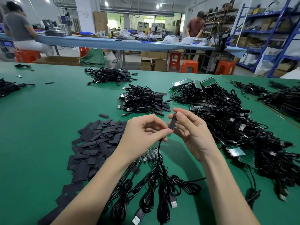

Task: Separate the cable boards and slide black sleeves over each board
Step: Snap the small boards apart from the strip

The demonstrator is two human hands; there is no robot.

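Note:
Both my hands are raised over the green table [48, 111]. My right hand [191, 132] pinches a black sleeve [172, 122] between thumb and fingers. My left hand [142, 135] pinches the lower end of that sleeve where a black cable [159, 153] comes out and hangs down. The board itself is hidden inside the sleeve. Under my wrists lies a joined strip of boards [149, 155] with its cables and USB plugs [173, 202] trailing toward me. A heap of loose flat black sleeves [95, 143] lies to the left.
Sleeved cables are piled ahead [141, 101] and further back [110, 76]. A big tangle of cables with board strips [227, 114] fills the right side. Two people work at a long blue bench [113, 42] behind, with orange stools and shelving.

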